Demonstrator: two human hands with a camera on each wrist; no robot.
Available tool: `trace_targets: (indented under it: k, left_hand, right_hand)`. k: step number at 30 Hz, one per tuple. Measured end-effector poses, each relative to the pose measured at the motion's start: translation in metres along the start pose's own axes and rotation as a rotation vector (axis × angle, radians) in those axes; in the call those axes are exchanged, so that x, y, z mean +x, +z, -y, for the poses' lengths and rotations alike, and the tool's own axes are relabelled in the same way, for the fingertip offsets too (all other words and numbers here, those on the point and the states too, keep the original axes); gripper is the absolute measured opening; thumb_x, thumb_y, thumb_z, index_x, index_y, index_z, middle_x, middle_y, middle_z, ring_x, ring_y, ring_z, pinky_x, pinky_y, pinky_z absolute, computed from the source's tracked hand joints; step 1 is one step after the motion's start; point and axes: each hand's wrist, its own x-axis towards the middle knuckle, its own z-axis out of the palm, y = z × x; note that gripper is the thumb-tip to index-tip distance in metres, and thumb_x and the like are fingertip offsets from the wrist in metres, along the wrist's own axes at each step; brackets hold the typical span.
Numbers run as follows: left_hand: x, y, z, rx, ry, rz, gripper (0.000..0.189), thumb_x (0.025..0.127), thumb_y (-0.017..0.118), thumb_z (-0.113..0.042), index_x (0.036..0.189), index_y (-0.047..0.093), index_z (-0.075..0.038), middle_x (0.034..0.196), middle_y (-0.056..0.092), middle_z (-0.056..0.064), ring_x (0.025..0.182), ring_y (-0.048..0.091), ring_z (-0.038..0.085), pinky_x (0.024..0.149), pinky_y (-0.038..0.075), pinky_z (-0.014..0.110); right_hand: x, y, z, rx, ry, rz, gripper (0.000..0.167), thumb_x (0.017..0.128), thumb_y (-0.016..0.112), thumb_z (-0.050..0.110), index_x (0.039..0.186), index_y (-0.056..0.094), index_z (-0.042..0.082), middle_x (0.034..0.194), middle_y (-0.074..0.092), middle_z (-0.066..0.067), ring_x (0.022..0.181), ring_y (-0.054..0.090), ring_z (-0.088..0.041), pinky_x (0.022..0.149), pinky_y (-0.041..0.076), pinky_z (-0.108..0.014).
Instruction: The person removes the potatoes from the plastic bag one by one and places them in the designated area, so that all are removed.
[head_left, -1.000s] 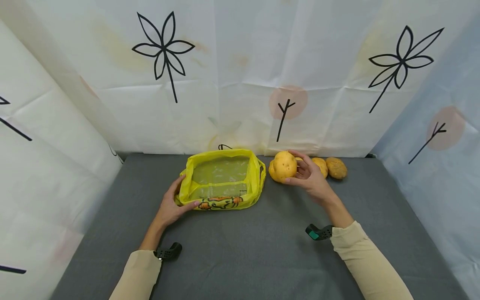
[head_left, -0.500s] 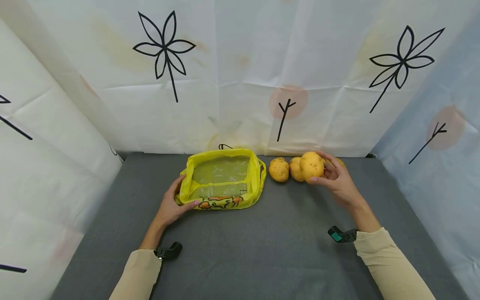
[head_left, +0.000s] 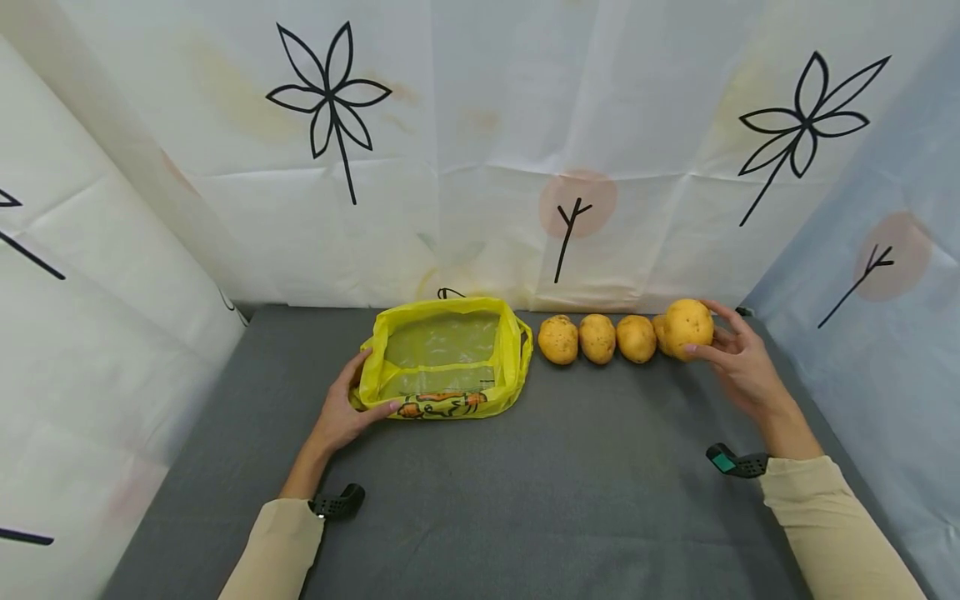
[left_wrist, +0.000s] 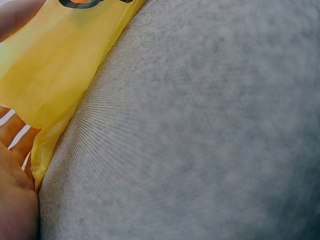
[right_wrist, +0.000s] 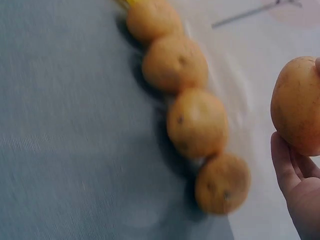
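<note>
Potato (head_left: pixel 687 328) held at counter's far right corner, right hand (head_left: pixel 738 362) curled around it; firm, fairly heavy, best grasped mid-body. Left hand (head_left: pixel 341 415) pinches flimsy yellow bag (head_left: pixel 442 358).

The yellow bag (head_left: pixel 445 358) is thin plastic film, glossy and crinkled, half translucent where its floor shows through, with an orange print along the near edge. The table cover (head_left: pixel 525 483) is grey cloth, matt, with a fine woven grain (plain in the left wrist view). The potato (head_left: pixel 687 328) in the right hand (head_left: pixel 738 367) has dull yellow-brown skin, slightly rough and speckled with dark eyes; the row of potatoes (head_left: pixel 597 339) on the cloth looks the same. The backdrop (head_left: pixel 480 167) is thin creased sheeting, matt white with black printed motifs.
</note>
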Motion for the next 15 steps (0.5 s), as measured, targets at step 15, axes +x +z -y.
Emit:
trace_targets:
  k: [15]
  left_hand:
    - [0.000, 0.000, -0.001, -0.007, -0.009, 0.004, 0.099, 0.084, 0.084, -0.021, 0.162, 0.024, -0.012, 0.153, 0.040, 0.017, 0.122, 0.049, 0.029, 0.094, 0.042, 0.031]
  right_hand:
    - [0.007, -0.070, -0.015, 0.007, 0.184, -0.203, 0.081, 0.095, 0.065, -0.006, 0.158, 0.032, 0.031, 0.144, 0.037, -0.008, 0.105, 0.057, -0.001, 0.086, 0.050, -0.016]
